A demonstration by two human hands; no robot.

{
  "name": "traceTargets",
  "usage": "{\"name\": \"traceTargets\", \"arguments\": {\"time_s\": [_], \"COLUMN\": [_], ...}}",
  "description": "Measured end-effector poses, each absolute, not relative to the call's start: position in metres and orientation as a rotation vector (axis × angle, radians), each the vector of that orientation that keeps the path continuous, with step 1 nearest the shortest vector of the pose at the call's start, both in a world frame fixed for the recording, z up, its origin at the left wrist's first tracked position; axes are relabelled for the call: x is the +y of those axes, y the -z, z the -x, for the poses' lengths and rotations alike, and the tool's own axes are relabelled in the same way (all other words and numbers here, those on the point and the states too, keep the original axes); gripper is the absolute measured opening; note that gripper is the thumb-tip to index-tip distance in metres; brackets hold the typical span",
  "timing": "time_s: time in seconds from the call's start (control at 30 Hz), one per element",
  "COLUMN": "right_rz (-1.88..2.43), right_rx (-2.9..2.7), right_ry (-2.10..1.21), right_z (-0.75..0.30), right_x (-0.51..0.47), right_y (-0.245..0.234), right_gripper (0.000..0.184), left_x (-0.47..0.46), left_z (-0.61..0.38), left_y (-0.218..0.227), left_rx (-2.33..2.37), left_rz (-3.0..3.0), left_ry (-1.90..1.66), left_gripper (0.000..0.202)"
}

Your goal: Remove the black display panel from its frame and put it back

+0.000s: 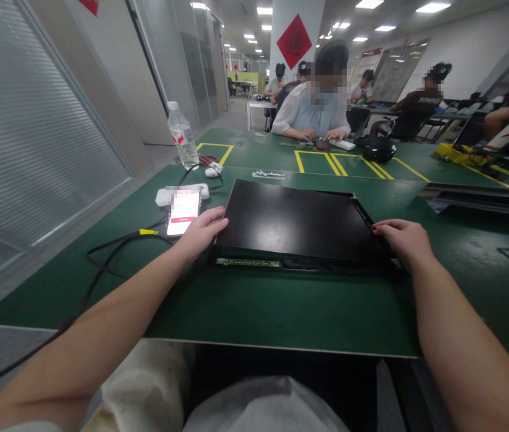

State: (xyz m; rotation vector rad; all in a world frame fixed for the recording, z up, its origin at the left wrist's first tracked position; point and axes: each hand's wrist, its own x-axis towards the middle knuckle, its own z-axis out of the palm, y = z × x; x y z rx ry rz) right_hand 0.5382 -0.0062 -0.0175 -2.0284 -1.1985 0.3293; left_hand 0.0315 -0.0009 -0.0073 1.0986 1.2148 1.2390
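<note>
A flat black screen panel [295,219] lies on the green table [254,306] in front of me, with a thin green circuit strip [248,263] showing along its near edge. My left hand [200,233] grips the panel's left edge, fingers curled over it. At the right edge, my right hand [405,238] holds the panel the same way, fingertips on the rim.
A lit phone [183,211] lies left of the panel beside a white box [163,195], a water bottle [182,136] and black cables [114,246]. Small screws [268,174] lie behind the panel. A person [315,108] sits across the table; others work further back.
</note>
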Motion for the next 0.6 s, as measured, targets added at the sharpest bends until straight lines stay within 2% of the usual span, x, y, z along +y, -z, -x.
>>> {"name": "traceTargets", "arguments": {"time_s": [0.13, 0.33, 0.6], "right_rz": [2.012, 2.002, 2.025], "right_rx": [-1.147, -1.073, -1.067], "right_ry": [-0.375, -0.483, -0.524], "right_z": [-0.533, -0.529, -0.528], "right_x": [-0.009, -0.01, -0.011], "right_y": [0.015, 0.01, 0.006], "right_gripper": [0.022, 0.029, 0.026], "left_x": [0.002, 0.005, 0.009], "left_z": [-0.027, -0.024, -0.022], "left_y": [0.011, 0.019, 0.026], "left_rx": [1.374, 1.411, 1.448], "left_rz": [-1.382, -1.442, -1.526], "left_ry": [-1.181, -1.105, -1.054], "left_gripper": [0.025, 0.027, 0.026]}}
